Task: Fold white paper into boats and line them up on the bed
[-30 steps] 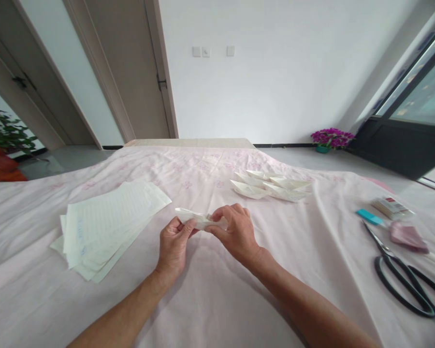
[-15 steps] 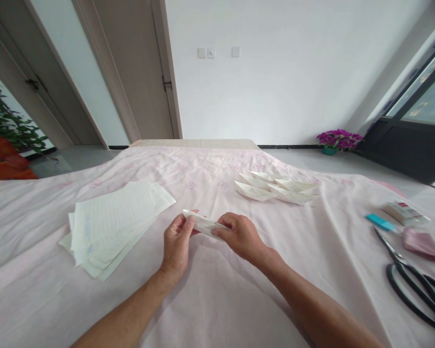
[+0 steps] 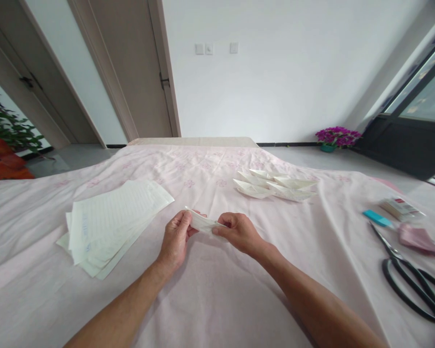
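The pale pink tablecloth (image 3: 217,304) spreads out in front of you, and your forearms reach in over it from five and seven o'clock. Taking the spot between your hands as the centre of the dial, the black-handled scissors (image 3: 409,285) lie between three and four o'clock, loops toward you.

The folded strip of paper (image 3: 204,224) is at the centre, its far tip pointing toward ten or eleven o'clock. Your left hand (image 3: 174,240) pinches its left end between thumb and fingers; your right hand (image 3: 241,233) has thumb and curled fingers closed on its right end. You hold it with both at once.

At nine o'clock, near your left hand, lies a fanned stack of lined sheets (image 3: 112,224), with blue marks on the top one. At three o'clock a pink cloth (image 3: 418,239) sits beside the scissors, a blue block (image 3: 377,218) is just beyond their points, and a clear-wrapped packet (image 3: 400,209) lies behind. At two o'clock, apart from your right hand, folded paper boats (image 3: 275,185) are grouped close together.

Farther out, magenta flowers (image 3: 338,137) stand on the floor at two o'clock, a leafy plant (image 3: 10,121) at ten, and a grey-brown door (image 3: 130,67) at eleven.
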{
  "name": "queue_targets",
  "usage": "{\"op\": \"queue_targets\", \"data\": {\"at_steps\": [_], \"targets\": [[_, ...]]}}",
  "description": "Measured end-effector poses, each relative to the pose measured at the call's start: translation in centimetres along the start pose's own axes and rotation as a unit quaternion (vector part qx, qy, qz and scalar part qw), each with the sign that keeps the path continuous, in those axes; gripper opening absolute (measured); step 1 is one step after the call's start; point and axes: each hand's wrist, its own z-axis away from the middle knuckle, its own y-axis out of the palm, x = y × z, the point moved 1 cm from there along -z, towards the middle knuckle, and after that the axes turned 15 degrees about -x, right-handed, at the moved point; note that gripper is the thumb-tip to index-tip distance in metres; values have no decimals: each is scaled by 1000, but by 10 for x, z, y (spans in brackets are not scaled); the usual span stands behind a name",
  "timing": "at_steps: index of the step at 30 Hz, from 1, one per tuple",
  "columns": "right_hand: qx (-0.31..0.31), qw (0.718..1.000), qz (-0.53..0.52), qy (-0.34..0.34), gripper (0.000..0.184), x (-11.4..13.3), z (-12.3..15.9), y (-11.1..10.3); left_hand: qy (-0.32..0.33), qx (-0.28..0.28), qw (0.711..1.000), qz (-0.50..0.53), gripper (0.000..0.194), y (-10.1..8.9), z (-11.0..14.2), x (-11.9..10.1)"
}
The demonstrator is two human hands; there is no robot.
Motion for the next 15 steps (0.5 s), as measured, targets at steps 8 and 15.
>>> {"op": "queue_targets", "data": {"at_steps": [8,15], "targets": [[37,998,-35,34,24,-12,-2,7,-17,4,996,-89,36,-2,-2,5],[66,997,31,32,31,-21,-4,8,-28,-10,987,-156,42,-2,-11,8]]}}
